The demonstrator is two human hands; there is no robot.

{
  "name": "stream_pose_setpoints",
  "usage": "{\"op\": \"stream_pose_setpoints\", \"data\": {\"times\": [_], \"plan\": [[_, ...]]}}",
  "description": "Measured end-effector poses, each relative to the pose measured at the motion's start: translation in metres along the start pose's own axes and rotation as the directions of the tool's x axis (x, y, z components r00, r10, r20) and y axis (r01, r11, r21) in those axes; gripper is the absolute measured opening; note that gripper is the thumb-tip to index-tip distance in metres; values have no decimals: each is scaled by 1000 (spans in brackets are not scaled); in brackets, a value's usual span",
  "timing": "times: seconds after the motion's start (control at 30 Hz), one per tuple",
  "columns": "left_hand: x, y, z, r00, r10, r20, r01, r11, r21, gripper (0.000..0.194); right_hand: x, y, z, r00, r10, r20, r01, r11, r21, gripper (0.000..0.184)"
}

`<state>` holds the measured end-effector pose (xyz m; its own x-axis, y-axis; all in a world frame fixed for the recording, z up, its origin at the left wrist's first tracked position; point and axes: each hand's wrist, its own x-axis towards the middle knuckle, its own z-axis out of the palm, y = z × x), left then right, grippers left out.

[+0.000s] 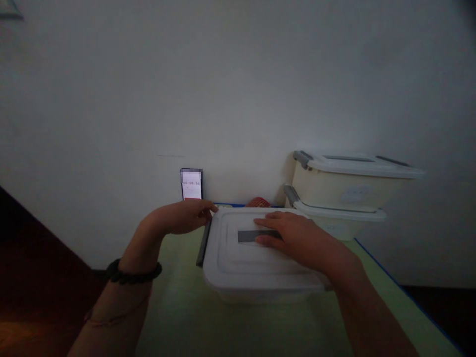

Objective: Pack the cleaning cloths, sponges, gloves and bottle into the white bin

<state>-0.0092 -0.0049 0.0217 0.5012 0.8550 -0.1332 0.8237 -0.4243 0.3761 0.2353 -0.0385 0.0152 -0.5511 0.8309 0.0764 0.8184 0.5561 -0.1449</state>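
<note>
A white plastic storage box [238, 292] stands in front of me, with its white lid [230, 260] on top. The lid has a grey handle strip [246, 236] in its middle. My right hand [288, 230] lies on the lid with its fingers outstretched, partly covering the strip. My left hand [188, 215] bends over the lid's far left corner, fingers curled against the edge; their tips are partly hidden. Below it, a dark grey side latch [203, 246] sticks outward along the left side. The box's right latch is mostly behind my right forearm.
Two more lidded storage boxes are stacked at the right: an upper box [330, 186] and a lower box [340, 229]. A phone [192, 186] showing a timer leans on the wall. Something red and netted [259, 202] shows behind the lid. The green tabletop [171, 307] has blue edges.
</note>
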Motion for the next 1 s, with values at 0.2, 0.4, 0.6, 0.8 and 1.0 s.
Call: {"op": "stream_pose_setpoints", "data": {"times": [0.2, 0.4, 0.6, 0.8, 1.0], "plan": [[2, 5, 3, 998, -46, -50, 49, 997, 64, 37, 0, -1, -1, 1000, 13, -16, -12, 999, 47, 40], [3, 22, 12, 996, -30, -90, 36, 997, 70, 57, -19, 31, -23, 995, 0, 95, -17, 984, 177, 42], [11, 43, 20, 982, 159, -106, -148, 984, 103, 55, -35, 69, -33, 932, 339, 131, -350, 934, 72, 36], [-1, 45, 19, 990, 137, -16, -136, 987, 81, 50, -27, 58, -30, 923, 284, 260, -335, 926, 177, 28], [-12, 35, 8, 1000, -16, 21, 14, 998, 67, 45, -19, 34, -29, 957, 213, 196, -214, 977, -14, 30]]}}
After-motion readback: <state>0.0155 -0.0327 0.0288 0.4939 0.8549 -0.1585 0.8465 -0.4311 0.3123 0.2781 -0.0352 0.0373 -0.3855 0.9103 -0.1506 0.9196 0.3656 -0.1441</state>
